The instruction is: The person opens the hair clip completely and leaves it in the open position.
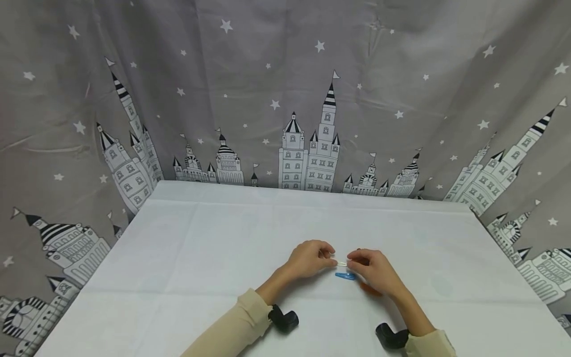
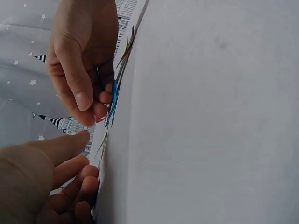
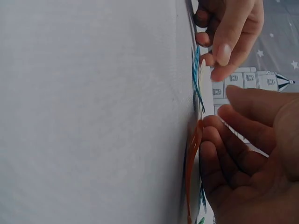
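Both hands are close together over the white table. Between their fingertips lies a slim cream hair clip (image 1: 341, 264) (image 3: 202, 74). My left hand (image 1: 311, 259) has its thumb and fingertips at the clip's left end, relaxed and apart. My right hand (image 1: 373, 269) hovers at the other end; in the right wrist view a gap shows between its thumb and index finger. Just nearer to me is a blue hair clip (image 1: 345, 275) (image 3: 196, 79). An orange hair clip (image 1: 371, 290) (image 3: 192, 158) lies below the right hand, partly hidden by it.
A white cloth covers the table (image 1: 214, 258). Behind it hangs a grey curtain (image 1: 267, 59) printed with castles and stars. A small red piece (image 2: 99, 119) shows past the right fingertips, and a bit of green (image 3: 202, 220) is at the right wrist view's bottom edge.
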Motion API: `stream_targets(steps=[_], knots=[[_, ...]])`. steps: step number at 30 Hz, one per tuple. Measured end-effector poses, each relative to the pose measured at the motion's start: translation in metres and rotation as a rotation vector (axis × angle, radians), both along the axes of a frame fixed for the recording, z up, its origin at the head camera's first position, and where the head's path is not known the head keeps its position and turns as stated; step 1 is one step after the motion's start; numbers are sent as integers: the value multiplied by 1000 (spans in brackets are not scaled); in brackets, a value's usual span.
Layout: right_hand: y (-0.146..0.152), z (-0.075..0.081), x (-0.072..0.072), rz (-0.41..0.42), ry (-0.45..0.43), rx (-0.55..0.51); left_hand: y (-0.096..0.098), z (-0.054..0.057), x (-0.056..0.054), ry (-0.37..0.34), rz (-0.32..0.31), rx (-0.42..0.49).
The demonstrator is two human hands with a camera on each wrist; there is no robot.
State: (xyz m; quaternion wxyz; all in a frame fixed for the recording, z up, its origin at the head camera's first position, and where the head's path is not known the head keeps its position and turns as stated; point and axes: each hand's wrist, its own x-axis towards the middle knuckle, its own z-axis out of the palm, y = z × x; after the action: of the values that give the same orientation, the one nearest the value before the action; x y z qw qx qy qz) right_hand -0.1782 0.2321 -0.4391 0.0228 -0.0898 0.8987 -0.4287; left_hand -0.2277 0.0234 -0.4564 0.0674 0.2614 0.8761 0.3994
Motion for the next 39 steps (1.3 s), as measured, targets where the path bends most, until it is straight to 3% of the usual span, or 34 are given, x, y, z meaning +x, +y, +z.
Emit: stream_targets(steps=[8,26,39], knots=[[-5,-1,0,-24,-11,33,4,-2,2,39,33,-71],[-7,-12,-2,-63,33,74,8,-3,8,66,84,-57],[-10,-9,1,-65,75,100,10,-2,11,93,93,-74]])
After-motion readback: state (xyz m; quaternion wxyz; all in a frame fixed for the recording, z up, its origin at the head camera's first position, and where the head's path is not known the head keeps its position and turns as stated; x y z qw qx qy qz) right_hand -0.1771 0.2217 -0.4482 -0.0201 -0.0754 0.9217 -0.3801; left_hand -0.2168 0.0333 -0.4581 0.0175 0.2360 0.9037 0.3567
